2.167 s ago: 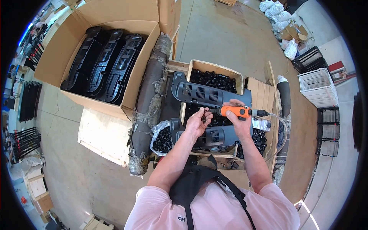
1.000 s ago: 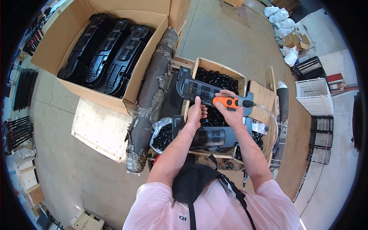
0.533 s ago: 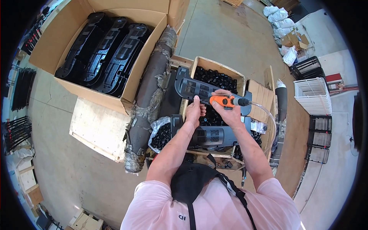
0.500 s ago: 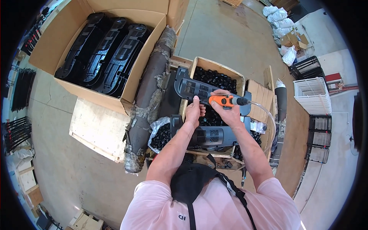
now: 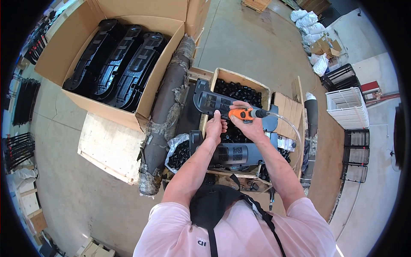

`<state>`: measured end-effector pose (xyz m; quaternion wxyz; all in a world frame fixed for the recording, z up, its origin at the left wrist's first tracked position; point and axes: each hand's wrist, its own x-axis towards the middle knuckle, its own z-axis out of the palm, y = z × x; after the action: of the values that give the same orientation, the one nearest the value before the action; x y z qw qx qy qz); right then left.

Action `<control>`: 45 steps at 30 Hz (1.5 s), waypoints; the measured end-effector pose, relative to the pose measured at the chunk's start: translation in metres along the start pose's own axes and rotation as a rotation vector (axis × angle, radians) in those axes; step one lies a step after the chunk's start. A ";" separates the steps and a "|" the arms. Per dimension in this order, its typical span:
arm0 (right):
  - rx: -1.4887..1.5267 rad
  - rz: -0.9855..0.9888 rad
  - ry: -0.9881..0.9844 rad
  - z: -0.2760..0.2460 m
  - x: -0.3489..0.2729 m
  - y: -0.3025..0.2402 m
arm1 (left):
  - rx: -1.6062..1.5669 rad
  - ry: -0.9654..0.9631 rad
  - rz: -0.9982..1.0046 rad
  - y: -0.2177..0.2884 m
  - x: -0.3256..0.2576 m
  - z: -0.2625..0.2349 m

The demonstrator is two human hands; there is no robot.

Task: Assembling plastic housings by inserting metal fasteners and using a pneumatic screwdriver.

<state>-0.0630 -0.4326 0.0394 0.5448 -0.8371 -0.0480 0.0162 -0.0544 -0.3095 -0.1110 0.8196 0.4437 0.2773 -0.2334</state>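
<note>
A long black plastic panel (image 5: 206,100) with slotted vents lies across a wooden crate of small black parts in front of me. My left hand (image 5: 215,127) is closed at the panel's near edge, its thumb on top and its fingers curled below; whether a small part is also in it I cannot tell. An orange air-powered hand tool (image 5: 240,115) is gripped by my right hand (image 5: 251,128) over the panel, right of my left thumb. From the tool's right end runs a clear hose (image 5: 291,124). The tool's working tip is hidden. Nearer me lies a second vented black panel (image 5: 235,155).
Several black panels stand in a large cardboard box (image 5: 102,112) at the left. A long wrapped roll (image 5: 165,98) lies between box and crate (image 5: 265,92). A plastic bag of black parts (image 5: 177,156) sits left of my forearm. Cardboard (image 5: 286,115) lies right of the crate.
The view has shifted slightly. My right hand and the orange tool have moved a little left, closer to my left thumb. The left hand keeps its place on the panel.
</note>
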 end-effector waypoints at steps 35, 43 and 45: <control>0.344 0.017 0.122 -0.025 -0.019 -0.008 | -0.498 -0.204 -0.132 0.010 -0.038 -0.019; 0.321 0.041 0.107 -0.019 -0.016 -0.013 | -0.531 -0.147 -0.144 0.012 -0.036 -0.016; 0.326 0.044 0.102 -0.017 -0.016 -0.013 | -0.520 -0.140 -0.143 0.011 -0.036 -0.017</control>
<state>-0.0780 -0.4445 0.0583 0.6747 -0.7381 0.0013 -0.0066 -0.0778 -0.2843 -0.0885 0.9046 0.1803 0.3014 -0.2417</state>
